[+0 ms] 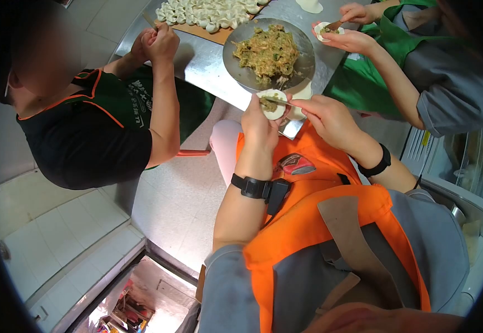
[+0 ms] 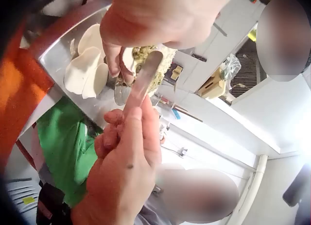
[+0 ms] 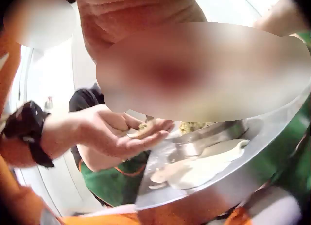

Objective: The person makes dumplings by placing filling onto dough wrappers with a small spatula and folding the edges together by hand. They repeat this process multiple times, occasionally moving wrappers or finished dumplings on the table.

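My left hand (image 1: 259,125) is palm up under a round white dumpling wrapper (image 1: 278,112). In the right wrist view its fingers (image 3: 150,141) lie nearly straight beneath the wrapper. Greenish filling (image 1: 267,104) sits on top of the wrapper. My right hand (image 1: 330,119) grips a flat, narrow spatula (image 2: 146,77), its thumb along the handle. The blade overlaps the filling in the head view. Just beyond my hands stands a wide metal bowl (image 1: 309,61) heaped with chopped filling (image 1: 266,53). Loose wrappers (image 2: 80,72) lie by the bowl near the table edge.
Rows of folded dumplings (image 1: 208,12) cover a wooden board (image 1: 217,36) on the metal table (image 1: 202,66). At the left, a person in a dark apron presses both hands (image 1: 161,44) together. Opposite, a person in a green apron (image 1: 383,53) fills another wrapper (image 1: 320,28).
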Demonstrator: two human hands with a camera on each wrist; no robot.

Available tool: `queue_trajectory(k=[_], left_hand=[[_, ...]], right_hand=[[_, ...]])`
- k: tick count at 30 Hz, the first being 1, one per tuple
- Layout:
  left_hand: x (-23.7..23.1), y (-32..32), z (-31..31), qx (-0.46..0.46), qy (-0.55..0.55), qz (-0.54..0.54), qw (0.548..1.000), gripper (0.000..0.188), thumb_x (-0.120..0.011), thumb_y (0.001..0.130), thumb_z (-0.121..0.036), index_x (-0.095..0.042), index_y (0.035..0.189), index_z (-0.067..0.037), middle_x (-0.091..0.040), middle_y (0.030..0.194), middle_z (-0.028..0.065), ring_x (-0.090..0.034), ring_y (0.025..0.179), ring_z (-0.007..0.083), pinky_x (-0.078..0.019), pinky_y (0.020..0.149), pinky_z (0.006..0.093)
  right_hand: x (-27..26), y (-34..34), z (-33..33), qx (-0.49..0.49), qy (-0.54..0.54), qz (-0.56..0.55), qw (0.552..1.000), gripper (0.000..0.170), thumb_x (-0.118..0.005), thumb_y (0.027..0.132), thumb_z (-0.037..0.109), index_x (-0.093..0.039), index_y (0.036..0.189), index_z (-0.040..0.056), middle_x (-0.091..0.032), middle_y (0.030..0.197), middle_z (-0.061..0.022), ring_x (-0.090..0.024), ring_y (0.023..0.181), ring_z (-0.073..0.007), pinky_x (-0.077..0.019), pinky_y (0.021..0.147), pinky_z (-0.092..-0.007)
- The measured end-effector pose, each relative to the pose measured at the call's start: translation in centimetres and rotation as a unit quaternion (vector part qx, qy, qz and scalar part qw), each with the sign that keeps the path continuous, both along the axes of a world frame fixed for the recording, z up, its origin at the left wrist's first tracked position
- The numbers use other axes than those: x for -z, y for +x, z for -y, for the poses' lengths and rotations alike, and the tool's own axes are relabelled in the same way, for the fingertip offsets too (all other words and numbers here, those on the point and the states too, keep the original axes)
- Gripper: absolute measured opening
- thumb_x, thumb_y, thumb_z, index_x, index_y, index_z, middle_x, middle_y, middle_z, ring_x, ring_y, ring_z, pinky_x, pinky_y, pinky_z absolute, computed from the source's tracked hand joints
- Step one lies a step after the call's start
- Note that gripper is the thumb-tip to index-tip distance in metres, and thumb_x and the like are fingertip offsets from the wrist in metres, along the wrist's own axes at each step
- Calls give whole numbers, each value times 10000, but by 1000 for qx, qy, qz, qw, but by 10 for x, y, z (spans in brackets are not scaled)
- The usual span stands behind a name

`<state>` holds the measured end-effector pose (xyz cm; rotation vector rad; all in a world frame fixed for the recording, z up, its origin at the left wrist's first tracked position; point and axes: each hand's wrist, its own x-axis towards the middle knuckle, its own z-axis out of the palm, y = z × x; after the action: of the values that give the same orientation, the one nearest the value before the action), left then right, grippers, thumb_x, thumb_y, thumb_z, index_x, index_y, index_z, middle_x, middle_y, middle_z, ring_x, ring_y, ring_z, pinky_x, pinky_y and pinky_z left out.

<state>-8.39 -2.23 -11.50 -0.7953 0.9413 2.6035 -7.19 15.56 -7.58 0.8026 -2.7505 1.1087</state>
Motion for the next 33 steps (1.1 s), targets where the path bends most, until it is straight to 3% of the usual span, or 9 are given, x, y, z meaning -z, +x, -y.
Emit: queue_trajectory(k=[3, 6, 9, 12, 15, 20, 24, 28, 33], left_hand=[[-2, 7, 7, -12, 83, -44, 995, 489, -249, 1067, -317, -392, 1316, 79, -557, 1237, 254, -594, 1129, 399, -482, 999, 505], [-19, 10, 7, -31, 155, -74, 985, 513, -248, 1062, -326, -385, 1320, 96, -510, 1297, 278, -541, 1199, 419, -403, 1076, 496], [-21, 12, 16, -92, 123, -84, 985, 505, -252, 1062, -325, -389, 1327, 82, -495, 1324, 263, -530, 1211, 419, -403, 1075, 492], [-22, 15, 17, -52, 87, -107, 989, 471, -271, 1064, -309, -406, 1320, 62, -554, 1265, 229, -535, 1218, 395, -406, 1068, 504], [-22, 18, 15, -46, 73, -101, 991, 458, -266, 1068, -304, -423, 1301, 58, -579, 1234, 225, -561, 1197, 374, -442, 1028, 504], [3, 17, 20, -73, -20, -14, 997, 432, -268, 1071, -274, -459, 1194, 94, -594, 1141, 235, -660, 1001, 345, -573, 778, 400], [24, 8, 0, 14, -25, -3, 1000, 436, -258, 1074, -285, -456, 1190, 86, -637, 1041, 213, -684, 918, 329, -565, 736, 409], [6, -4, -21, 48, -5, -12, 999, 429, -278, 1074, -306, -467, 1196, 59, -641, 1059, 209, -686, 911, 314, -567, 716, 414], [0, -1, -13, 34, 11, -15, 999, 403, -284, 1071, -271, -464, 1191, 70, -634, 1072, 214, -678, 930, 330, -582, 748, 427]], right_hand=[[-5, 9, 4, 32, -171, 266, 948, 254, -556, 950, 93, -640, 1183, 34, -565, 683, -44, -541, 616, -149, -448, 608, -305], [-1, 9, 4, 24, -170, 351, 920, 235, -533, 978, 119, -647, 1148, 2, -514, 628, -5, -493, 594, -79, -434, 595, -270], [-16, 10, -5, 12, -120, 335, 934, 221, -540, 962, 96, -662, 1125, 10, -544, 680, -38, -528, 628, -124, -444, 618, -278], [-11, 8, 0, 35, -101, 10, 994, 225, -577, 914, 121, -683, 1107, 81, -618, 769, -99, -603, 683, -245, -468, 600, -356], [-13, 10, 5, 24, 30, -88, 995, 248, -597, 864, 118, -698, 1091, 113, -594, 782, -119, -594, 733, -319, -471, 619, -414], [-10, -17, -28, 73, 165, -103, 978, 200, -558, 848, 134, -698, 991, 115, -584, 768, -131, -610, 748, -340, -484, 641, -458], [0, -49, -48, 118, 261, -90, 954, 182, -623, 838, 102, -714, 994, 96, -612, 786, -147, -620, 760, -344, -490, 654, -446], [9, -47, -35, 2, 142, -27, 989, 172, -544, 876, 149, -699, 951, 139, -642, 858, -159, -621, 825, -369, -495, 685, -475], [-7, -8, -23, 2, 129, 0, 992, 158, -576, 860, 115, -682, 977, 135, -619, 831, -146, -612, 815, -366, -481, 664, -451]])
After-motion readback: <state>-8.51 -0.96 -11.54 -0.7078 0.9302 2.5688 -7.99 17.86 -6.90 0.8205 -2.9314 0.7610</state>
